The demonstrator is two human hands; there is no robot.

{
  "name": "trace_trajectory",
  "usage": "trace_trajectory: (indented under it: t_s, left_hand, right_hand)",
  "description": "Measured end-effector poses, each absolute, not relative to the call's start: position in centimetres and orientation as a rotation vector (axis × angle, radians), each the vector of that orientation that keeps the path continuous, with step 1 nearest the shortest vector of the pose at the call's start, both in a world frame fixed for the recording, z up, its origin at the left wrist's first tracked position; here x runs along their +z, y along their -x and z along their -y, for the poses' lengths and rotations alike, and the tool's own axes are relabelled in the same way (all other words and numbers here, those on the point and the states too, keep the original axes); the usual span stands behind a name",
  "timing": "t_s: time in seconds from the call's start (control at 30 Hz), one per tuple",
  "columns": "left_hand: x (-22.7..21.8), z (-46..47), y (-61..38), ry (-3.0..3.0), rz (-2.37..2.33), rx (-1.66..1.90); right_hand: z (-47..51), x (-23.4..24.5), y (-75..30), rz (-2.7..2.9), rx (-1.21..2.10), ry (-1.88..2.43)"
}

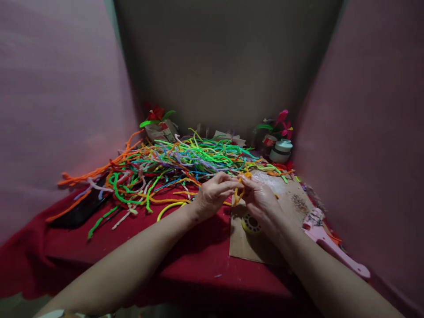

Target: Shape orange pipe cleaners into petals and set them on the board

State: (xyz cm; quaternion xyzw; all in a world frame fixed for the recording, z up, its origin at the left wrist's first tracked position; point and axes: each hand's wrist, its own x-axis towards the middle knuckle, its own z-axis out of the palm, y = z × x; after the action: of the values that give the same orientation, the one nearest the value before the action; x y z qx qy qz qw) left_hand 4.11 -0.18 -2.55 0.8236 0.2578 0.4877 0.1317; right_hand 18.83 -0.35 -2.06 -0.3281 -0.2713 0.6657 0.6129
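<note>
Both hands meet over the front part of the table, fingers pinched around a yellow-orange pipe cleaner (237, 196) bent into loops. My left hand (217, 192) comes from the left with its fingertips closed on the pipe cleaner. My right hand (260, 198) pinches the same piece from the other side, its thumb near the top. Below the right hand a yellow tape roll (247, 224) with a dark, dotted core lies on a cardboard sheet (243, 247). The right hand and forearm hide part of the roll and the sheet.
A big tangled heap of multicoloured pipe cleaners (198, 157) covers the back of the red tablecloth (198, 265). A pink glue gun (338, 254) lies at right. A black flat object (77, 216) is at left. Behind stand a white jar (281, 151) and pink flowers (285, 121).
</note>
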Motion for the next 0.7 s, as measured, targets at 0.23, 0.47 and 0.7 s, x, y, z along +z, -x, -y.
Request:
trace_trajectory:
  t_s: [0.23, 0.47, 0.7]
  left_hand:
    - [-2.6, 0.2, -2.9, -2.974, -0.554, 1.042]
    - [-1.1, 0.4, -2.9, -2.939, -0.526, 0.781]
    - [0.1, 0.6, -2.2, -2.680, -0.648, 0.785]
  right_hand:
    - [0.4, -2.2, -19.1, 0.657, 1.619, 0.793]
    - [0.2, -3.1, -19.1, 0.707, 1.640, 0.813]
    - [1.1, -2.4, -18.9, 0.813, 1.676, 0.839]
